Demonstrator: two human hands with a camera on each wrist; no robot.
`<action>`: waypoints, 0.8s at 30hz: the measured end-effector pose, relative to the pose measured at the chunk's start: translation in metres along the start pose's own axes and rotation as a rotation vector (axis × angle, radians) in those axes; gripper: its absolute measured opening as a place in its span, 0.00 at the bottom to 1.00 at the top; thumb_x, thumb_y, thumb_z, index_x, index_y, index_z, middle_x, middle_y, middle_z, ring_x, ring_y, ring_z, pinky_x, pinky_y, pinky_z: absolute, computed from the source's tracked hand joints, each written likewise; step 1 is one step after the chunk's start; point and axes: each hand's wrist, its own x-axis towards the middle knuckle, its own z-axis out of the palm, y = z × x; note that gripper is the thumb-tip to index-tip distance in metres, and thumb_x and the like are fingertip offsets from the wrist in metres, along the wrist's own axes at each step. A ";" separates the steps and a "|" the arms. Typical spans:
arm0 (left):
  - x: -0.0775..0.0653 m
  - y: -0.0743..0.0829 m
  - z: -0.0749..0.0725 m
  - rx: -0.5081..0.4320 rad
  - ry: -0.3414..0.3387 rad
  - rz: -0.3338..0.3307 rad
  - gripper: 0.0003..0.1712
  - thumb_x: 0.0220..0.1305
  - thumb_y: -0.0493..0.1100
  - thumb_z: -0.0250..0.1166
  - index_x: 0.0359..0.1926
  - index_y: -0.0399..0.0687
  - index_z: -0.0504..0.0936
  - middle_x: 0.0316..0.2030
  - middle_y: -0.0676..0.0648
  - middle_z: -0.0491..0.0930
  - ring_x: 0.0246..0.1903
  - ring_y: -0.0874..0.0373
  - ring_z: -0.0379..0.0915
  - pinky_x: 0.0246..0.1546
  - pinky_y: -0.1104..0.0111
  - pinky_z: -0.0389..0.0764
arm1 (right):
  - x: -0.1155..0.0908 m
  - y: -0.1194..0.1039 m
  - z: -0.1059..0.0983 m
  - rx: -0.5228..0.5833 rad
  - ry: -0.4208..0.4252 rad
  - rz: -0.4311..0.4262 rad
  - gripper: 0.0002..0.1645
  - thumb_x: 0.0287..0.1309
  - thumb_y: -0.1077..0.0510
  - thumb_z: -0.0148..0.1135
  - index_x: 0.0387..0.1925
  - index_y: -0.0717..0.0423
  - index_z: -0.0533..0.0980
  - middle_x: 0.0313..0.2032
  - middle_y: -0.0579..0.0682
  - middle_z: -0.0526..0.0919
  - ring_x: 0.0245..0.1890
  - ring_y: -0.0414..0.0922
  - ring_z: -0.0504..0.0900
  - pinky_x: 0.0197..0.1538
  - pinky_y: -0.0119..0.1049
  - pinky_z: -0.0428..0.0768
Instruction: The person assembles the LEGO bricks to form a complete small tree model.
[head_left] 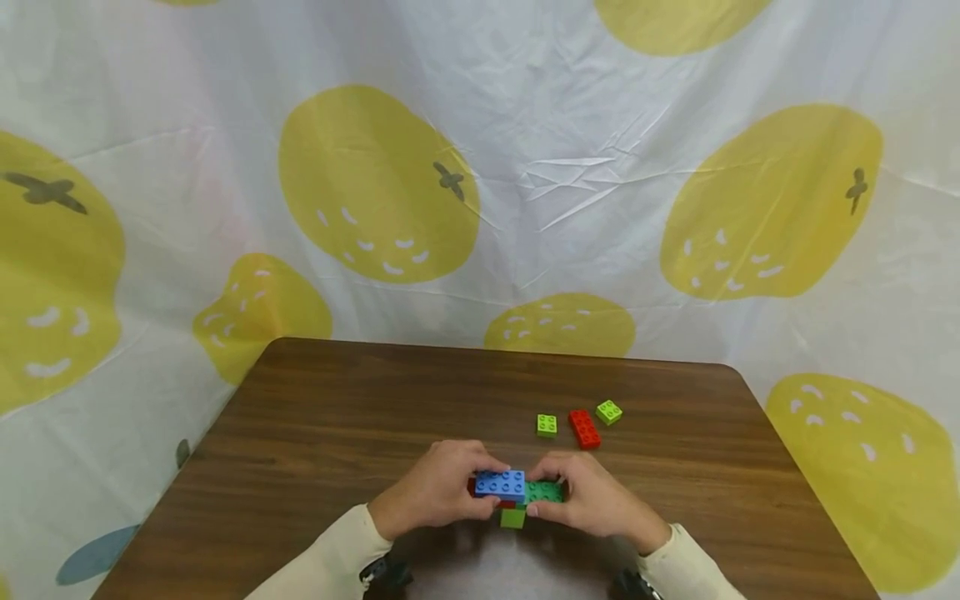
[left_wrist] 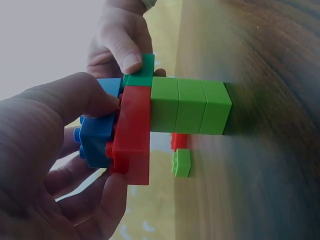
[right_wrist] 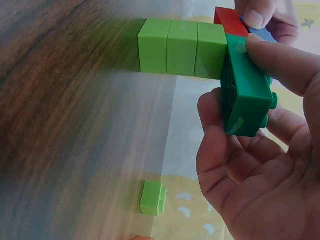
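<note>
Near the front of the table, a small brick build stands between both hands. Its column is made of lime green bricks [left_wrist: 191, 106], stacked three high. On top, a red brick [left_wrist: 134, 132] and a dark green brick [right_wrist: 250, 85] lie end to end. A blue brick [head_left: 500, 485] lies over the red one, and some red studs show beside it. My left hand [head_left: 442, 487] pinches the blue brick between thumb and fingers. From the other side, my right hand [head_left: 596, 498] grips the dark green brick, thumb on one face and fingers around the other.
Behind the build lie a loose red brick [head_left: 584, 429] and two small lime bricks, one left [head_left: 547, 426] and one right [head_left: 609, 412] of it. The wooden table [head_left: 360, 400] ends at a curtain [head_left: 555, 225] with a yellow fruit print.
</note>
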 end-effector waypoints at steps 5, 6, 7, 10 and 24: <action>0.000 0.001 -0.004 0.051 -0.007 0.002 0.21 0.58 0.50 0.76 0.53 0.55 0.91 0.36 0.59 0.83 0.30 0.69 0.74 0.31 0.79 0.73 | 0.000 -0.001 0.000 -0.008 0.006 -0.004 0.15 0.58 0.51 0.80 0.45 0.47 0.86 0.39 0.38 0.88 0.35 0.31 0.78 0.38 0.29 0.80; 0.001 0.001 -0.004 0.058 -0.010 0.002 0.21 0.58 0.50 0.76 0.53 0.55 0.91 0.36 0.59 0.83 0.30 0.69 0.74 0.31 0.79 0.73 | -0.001 -0.001 0.000 -0.008 0.007 -0.004 0.16 0.58 0.51 0.80 0.45 0.47 0.86 0.39 0.39 0.88 0.35 0.31 0.78 0.38 0.29 0.80; 0.001 0.002 -0.005 0.059 -0.016 0.001 0.21 0.59 0.50 0.76 0.53 0.55 0.91 0.37 0.58 0.83 0.30 0.69 0.74 0.31 0.79 0.73 | -0.001 -0.001 0.000 -0.009 0.007 -0.004 0.16 0.58 0.51 0.80 0.46 0.48 0.86 0.39 0.38 0.88 0.35 0.31 0.77 0.38 0.29 0.80; 0.001 0.002 -0.005 0.053 -0.034 0.001 0.21 0.60 0.50 0.76 0.55 0.54 0.91 0.37 0.58 0.83 0.30 0.65 0.76 0.29 0.80 0.74 | -0.001 -0.001 -0.001 -0.006 0.002 0.002 0.16 0.58 0.50 0.80 0.46 0.47 0.86 0.39 0.38 0.88 0.35 0.31 0.77 0.37 0.30 0.80; 0.003 0.009 0.000 0.125 0.004 -0.013 0.23 0.56 0.53 0.77 0.53 0.56 0.92 0.35 0.58 0.82 0.26 0.73 0.68 0.26 0.80 0.70 | 0.000 -0.002 -0.001 -0.002 -0.009 0.022 0.13 0.58 0.50 0.80 0.43 0.46 0.86 0.38 0.37 0.86 0.33 0.31 0.76 0.36 0.28 0.77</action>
